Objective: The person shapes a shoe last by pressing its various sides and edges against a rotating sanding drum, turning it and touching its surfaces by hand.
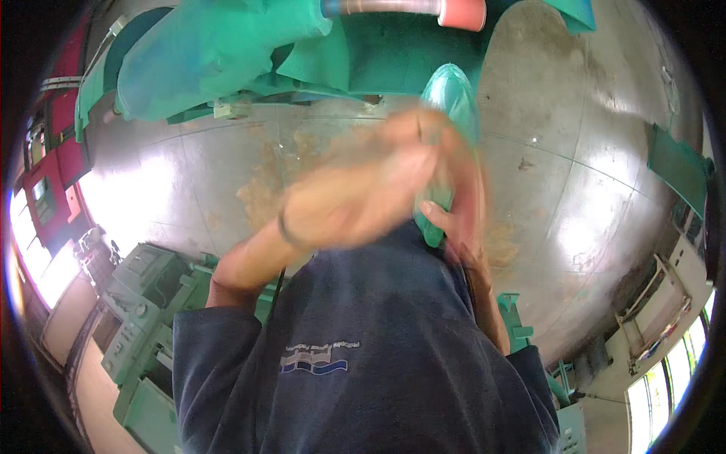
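Observation:
A glossy green piece shaped like a shoe last (449, 89) points away from me, upright or slightly tilted, in front of my body. My right hand (467, 200) wraps round its near part from the right, with the thumb across the front. Over its middle lies my left hand (370, 181), smeared by motion. Its fingers blur into the green piece and the right hand, so I cannot tell whether they grip or only touch it. Both hands hide the middle of the piece.
Ahead stands a large green machine (219, 57), with a spindle carrying a red-orange cylinder (463, 13). Another green machine (136, 303) is at the left behind my elbow. A pale cabinet-like machine (658, 303) stands at the right. The grey concrete floor (529, 163) has brown stains.

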`<state>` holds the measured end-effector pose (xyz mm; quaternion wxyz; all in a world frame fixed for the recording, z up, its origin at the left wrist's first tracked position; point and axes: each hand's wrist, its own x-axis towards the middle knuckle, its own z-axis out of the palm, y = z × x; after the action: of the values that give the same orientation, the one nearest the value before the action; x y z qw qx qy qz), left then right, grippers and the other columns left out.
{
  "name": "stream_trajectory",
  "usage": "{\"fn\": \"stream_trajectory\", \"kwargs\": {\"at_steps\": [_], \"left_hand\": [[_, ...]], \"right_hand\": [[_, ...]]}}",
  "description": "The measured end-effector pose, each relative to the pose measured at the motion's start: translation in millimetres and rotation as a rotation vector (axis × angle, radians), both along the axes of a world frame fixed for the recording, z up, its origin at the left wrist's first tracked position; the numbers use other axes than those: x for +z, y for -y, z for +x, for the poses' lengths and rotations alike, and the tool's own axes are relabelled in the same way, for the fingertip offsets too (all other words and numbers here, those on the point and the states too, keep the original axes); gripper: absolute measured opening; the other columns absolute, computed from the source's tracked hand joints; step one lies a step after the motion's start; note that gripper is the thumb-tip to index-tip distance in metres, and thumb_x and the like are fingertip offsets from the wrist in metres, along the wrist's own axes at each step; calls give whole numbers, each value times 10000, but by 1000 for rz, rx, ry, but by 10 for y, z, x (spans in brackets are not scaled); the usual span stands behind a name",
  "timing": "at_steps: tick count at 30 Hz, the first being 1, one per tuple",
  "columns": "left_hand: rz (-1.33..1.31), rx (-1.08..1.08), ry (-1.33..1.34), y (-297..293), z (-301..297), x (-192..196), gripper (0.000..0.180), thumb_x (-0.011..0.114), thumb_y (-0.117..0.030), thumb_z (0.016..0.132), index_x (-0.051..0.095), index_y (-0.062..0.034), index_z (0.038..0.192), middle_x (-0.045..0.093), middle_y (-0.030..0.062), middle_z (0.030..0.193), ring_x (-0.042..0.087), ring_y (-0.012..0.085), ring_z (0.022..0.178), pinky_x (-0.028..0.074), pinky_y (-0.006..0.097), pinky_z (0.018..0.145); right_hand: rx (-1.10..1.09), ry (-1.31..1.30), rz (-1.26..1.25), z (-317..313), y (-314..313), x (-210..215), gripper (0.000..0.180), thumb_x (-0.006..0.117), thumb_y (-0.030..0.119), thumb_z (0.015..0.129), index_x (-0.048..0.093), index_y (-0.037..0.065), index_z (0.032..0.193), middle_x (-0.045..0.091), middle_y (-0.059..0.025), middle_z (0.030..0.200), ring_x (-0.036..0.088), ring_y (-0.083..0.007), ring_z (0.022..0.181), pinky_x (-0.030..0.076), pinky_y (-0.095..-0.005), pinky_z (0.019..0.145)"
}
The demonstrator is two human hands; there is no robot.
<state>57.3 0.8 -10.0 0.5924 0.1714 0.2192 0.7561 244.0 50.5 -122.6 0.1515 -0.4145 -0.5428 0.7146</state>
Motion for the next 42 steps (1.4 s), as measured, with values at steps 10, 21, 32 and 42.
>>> {"fn": "stream_trajectory", "kwargs": {"at_steps": [10,21,32,42], "left_hand": [[-325,-56,462,-481,-238,-1416,385,544,-202,1020,530,33,1324,611,113,1291,610,227,1161,497,386,1033],[-492,98,55,-643,-319,-1186,270,644,-169,972,630,-42,1210,671,56,1122,654,163,1052,586,363,855],[-601,139,-22,-772,-425,-1154,262,670,-203,954,660,-25,1146,674,58,1073,655,161,1025,610,356,817],[-638,142,-5,-797,-478,-1173,271,672,-193,952,652,-13,1154,673,67,1074,654,162,1038,622,367,828]], "right_hand": [[55,-117,-240,247,-411,276,1115,819,284,652,217,-54,1528,362,-220,1522,395,-313,1391,332,-415,1144],[-14,58,-652,594,-918,173,912,746,356,790,324,-65,1480,508,-290,1382,591,-386,1205,559,-513,939],[96,-62,-715,257,-1103,272,859,751,350,794,383,-96,1429,583,-320,1259,677,-383,1045,613,-497,812],[100,2,-677,243,-1187,268,864,734,370,771,401,-102,1413,595,-321,1233,689,-381,1000,621,-487,787]]}}
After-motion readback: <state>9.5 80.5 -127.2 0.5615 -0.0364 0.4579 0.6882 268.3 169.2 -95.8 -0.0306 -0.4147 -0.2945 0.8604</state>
